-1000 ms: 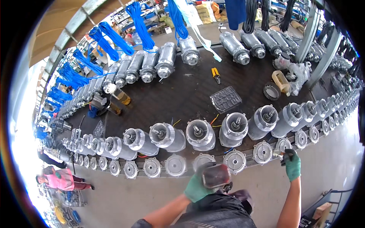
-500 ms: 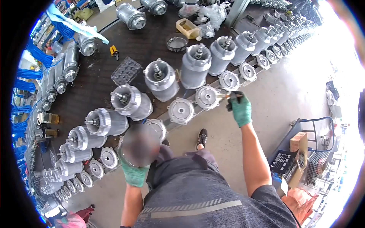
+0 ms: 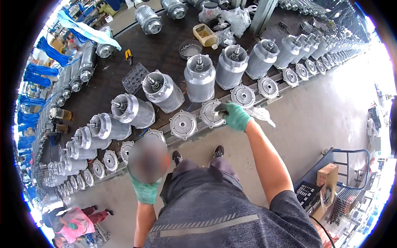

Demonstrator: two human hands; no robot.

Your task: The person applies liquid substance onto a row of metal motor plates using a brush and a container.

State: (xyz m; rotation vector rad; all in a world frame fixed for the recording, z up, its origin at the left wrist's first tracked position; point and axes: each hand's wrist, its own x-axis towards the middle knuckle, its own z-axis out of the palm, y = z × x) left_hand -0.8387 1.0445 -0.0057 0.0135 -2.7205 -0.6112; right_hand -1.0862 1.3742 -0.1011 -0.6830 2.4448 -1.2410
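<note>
My right hand (image 3: 236,116), in a green glove with dark fingertips, reaches over a round silver motor end cover (image 3: 210,117). Its fingers are pinched together near the cover's centre on a slim tool that looks like a small brush, mostly hidden by the glove. To the left lies another end cover (image 3: 183,125). My left hand (image 3: 144,190), also gloved in green, is held low in front of my body. A round blurred patch (image 3: 149,159) hides its fingers and whatever may be in them. Upright behind the covers stands a silver motor housing (image 3: 199,84) with a shaft and spring.
Motor housings and covers line the bench edge on both sides. A clear plastic bag (image 3: 261,115) lies beside my right hand. Farther back are a yellowish plastic container (image 3: 205,35), a dark tray (image 3: 135,78) and yellow-handled pliers (image 3: 128,56). A cart (image 3: 326,159) stands right; a person (image 3: 76,223) lower left.
My right hand has moved left, from the cover's right edge to its centre. The view has shifted, so more of the person at lower left shows. The clear bag is now visible.
</note>
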